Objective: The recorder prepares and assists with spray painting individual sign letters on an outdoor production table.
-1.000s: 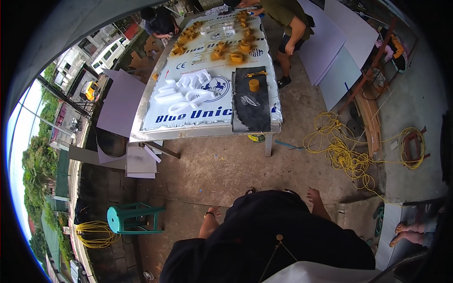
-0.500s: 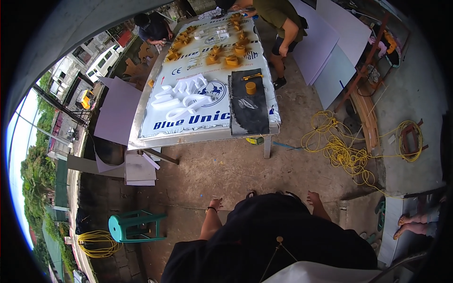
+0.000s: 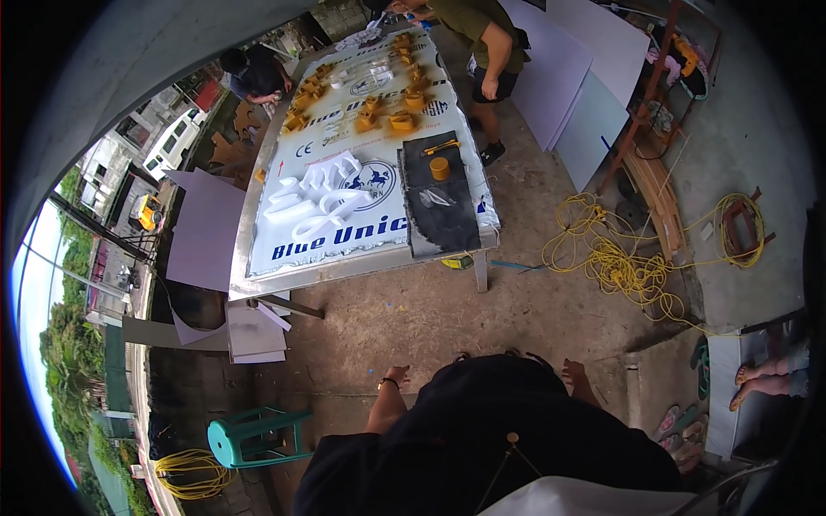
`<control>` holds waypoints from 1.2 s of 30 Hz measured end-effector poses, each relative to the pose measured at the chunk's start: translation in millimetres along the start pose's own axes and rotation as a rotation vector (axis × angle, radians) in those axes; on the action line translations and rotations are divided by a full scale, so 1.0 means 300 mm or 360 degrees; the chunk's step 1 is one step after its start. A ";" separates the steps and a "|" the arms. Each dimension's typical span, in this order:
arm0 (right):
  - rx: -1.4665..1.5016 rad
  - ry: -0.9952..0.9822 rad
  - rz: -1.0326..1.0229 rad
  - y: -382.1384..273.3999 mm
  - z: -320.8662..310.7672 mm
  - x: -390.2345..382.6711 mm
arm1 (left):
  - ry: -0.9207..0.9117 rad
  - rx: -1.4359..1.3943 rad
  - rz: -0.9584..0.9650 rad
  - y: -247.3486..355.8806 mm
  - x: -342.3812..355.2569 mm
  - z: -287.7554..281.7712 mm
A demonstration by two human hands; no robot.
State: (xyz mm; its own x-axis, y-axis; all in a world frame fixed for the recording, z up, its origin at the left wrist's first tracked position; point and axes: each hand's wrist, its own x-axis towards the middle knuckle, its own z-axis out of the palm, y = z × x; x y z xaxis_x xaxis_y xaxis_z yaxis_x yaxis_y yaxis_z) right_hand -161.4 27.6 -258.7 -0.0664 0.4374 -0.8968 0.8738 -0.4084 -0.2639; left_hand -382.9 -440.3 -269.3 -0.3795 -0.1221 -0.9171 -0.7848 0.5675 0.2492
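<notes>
My left hand (image 3: 397, 376), with a band at the wrist, hangs at my side with its fingers loosely apart and holds nothing. On the other side, my right hand (image 3: 572, 372) hangs likewise, its fingers apart and nothing in them. Both are well short of the metal table (image 3: 361, 273) in front of me. White raised letter pieces (image 3: 320, 199) lie on its film-covered sheet. Beside them, a dark cloth (image 3: 441, 225) carries a round mustard-coloured container (image 3: 440, 168) and a yellow cutter-like tool (image 3: 441, 148). Several mustard-painted pieces (image 3: 402, 121) stand farther up.
One person (image 3: 495, 43) bends at the table's far right; another (image 3: 254, 73) is at its far left. Tangled yellow cable (image 3: 615, 267) lies on the floor to the right, near leaning panels (image 3: 594, 112). A green stool (image 3: 258, 437) stands at the lower left.
The table and its contents have shifted slightly left and, at the far end, up in view. My hands stay at my sides, still holding nothing.
</notes>
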 end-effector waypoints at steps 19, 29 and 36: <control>0.0028 0.0084 0.0033 0.012 -0.003 -0.006 | 0.0000 0.0122 0.0122 0.091 0.014 0.004; 0.0012 0.0013 -0.0035 -0.018 0.002 0.019 | 0.0007 0.0050 0.0065 0.000 0.077 0.003; -0.0021 0.0028 -0.0072 -0.054 0.013 -0.024 | 0.0051 -0.0052 0.0072 0.008 0.050 -0.006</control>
State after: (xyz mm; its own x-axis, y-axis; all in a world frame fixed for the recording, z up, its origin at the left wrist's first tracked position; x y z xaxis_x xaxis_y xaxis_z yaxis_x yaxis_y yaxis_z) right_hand -177.0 28.0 -249.4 -0.0976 0.4689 -0.8778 0.8765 -0.3773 -0.2990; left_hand -391.4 -442.2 -282.0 -0.4301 -0.1235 -0.8943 -0.7819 0.5461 0.3007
